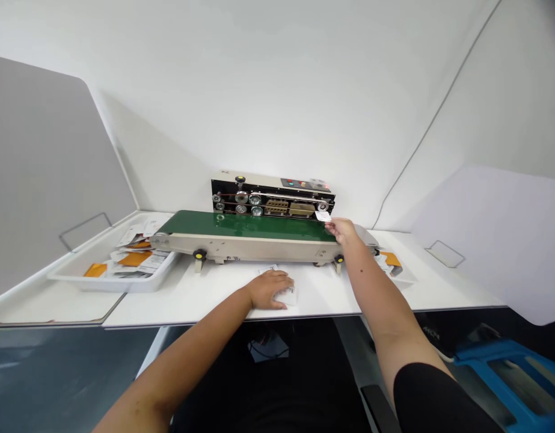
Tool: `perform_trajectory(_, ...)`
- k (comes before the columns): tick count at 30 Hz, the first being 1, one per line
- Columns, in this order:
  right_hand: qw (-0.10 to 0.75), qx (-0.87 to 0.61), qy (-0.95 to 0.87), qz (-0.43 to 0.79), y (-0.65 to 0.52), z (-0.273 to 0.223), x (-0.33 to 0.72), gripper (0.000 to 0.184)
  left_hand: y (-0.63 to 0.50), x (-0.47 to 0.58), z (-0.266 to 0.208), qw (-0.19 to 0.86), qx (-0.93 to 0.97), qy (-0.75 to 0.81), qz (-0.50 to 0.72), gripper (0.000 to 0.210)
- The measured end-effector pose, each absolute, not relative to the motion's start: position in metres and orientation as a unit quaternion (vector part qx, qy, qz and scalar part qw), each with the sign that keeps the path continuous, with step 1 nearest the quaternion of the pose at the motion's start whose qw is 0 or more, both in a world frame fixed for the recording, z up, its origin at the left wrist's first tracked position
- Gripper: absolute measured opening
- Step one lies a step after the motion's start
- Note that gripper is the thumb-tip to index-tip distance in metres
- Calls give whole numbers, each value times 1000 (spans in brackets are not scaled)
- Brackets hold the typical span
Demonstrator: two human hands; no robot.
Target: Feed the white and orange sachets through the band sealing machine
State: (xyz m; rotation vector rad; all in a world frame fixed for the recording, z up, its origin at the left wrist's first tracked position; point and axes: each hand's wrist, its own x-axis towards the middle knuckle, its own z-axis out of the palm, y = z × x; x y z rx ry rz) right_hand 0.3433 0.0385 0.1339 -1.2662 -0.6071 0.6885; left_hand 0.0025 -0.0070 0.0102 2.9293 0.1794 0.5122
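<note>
My right hand (341, 230) pinches a small white packet (323, 216) by its edge. The packet is at the right end of a band sealing machine (272, 201), against its roller side and above the green conveyor belt (254, 225). Lower down, my left hand (270, 290) rests on the white table in front of the conveyor, fingers stretched and thumb apart. Under and beside its fingers lie white printed packets (287, 296), partly covered by the hand.
On the left stands a white tray (162, 279) of white and orange packets. Behind my right forearm, more packets (389, 261) lie in another container. White panels flank the table (214, 300). A blue plastic stool or frame (493, 355) is below, right.
</note>
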Motion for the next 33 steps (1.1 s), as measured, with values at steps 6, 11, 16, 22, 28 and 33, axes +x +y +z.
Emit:
perform_trajectory(6,709,-581,-251,310,45,131,333,12,-6,3,11,91,981,91,147,59)
perform_trajectory(11,740,-597,-221,216,25,132,352,13,-5,3,11,102,978,73,169,53)
perform_trajectory(16,729,-612,-226,207,28,136,357,15,-3,3,10,103,972,57,202,51)
perform_trajectory(22,693,-620,-292,223,30,141,327,27,-2,3,13,81,968,33,235,34)
perform_trajectory(28,650,-605,-460,22,-42,83,245,37,7,3,15,103,926,120,343,35)
perform_trajectory(33,579,-534,-564,248,-69,9,201,47,16,-3,14,288,816,274,420,39)
